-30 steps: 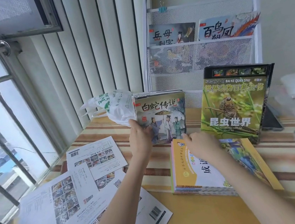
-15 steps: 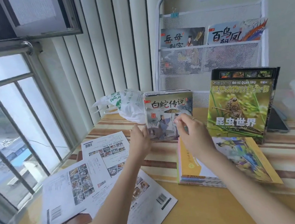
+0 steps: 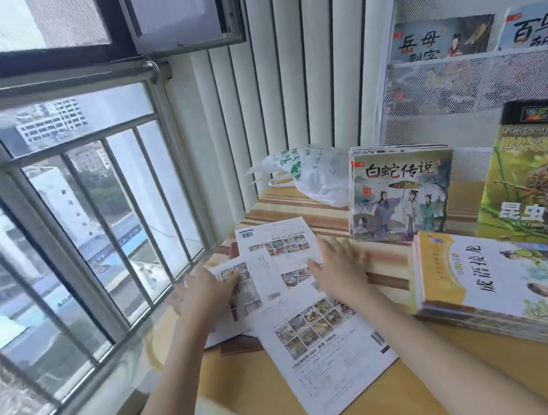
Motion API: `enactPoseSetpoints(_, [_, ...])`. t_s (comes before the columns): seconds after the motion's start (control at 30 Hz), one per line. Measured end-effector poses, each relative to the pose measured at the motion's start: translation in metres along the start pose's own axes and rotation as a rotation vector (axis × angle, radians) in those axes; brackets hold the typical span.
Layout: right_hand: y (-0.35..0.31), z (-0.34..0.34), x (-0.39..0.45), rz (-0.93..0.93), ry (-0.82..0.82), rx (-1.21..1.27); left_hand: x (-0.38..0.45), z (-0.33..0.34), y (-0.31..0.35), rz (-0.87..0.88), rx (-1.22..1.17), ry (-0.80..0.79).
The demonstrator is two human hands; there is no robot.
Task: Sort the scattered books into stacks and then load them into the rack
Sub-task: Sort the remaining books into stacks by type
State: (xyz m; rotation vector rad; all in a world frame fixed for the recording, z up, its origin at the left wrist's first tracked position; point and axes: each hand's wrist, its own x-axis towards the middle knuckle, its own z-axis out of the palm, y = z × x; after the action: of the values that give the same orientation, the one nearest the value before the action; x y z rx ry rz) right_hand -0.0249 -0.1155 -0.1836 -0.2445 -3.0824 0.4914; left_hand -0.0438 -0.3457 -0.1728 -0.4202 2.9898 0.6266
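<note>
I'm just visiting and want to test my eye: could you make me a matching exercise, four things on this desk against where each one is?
Things:
1. plastic bag
2. insect book
3. white-cover books
4. yellow-edged stack

Places:
A. lying flat, scattered near the window
B. lying flat, right of the hands
C. standing before the rack
D. against the blinds

Pairs: 1-D, 2-C, 3-A, 4-B
</note>
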Motion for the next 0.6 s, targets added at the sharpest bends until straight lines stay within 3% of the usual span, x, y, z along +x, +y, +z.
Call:
enactPoseSetpoints(0.13, [-0.014, 0.008, 0.005, 0.051, 0.056, 0.016, -0.004, -0.014, -0.005, 0.156, 0.123, 0.05])
enactPoseSetpoints(0.23, [-0.023, 0.009, 0.006, 0.042, 0.114, 0.102, -0.004, -0.018, -0.007, 0.165, 0.12, 0.022])
enactPoseSetpoints(0.47, [-0.033, 0.001, 0.006, 0.008, 0.335, 0.511, -0.004, -0.014, -0.014, 0.125, 0.076, -0.006])
enactPoseSetpoints(0.6, [-0.033, -0.011, 0.008, 0.018, 0.254, 0.831, 0.005, -0.014, -0.018, 0.135, -0.01, -0.014])
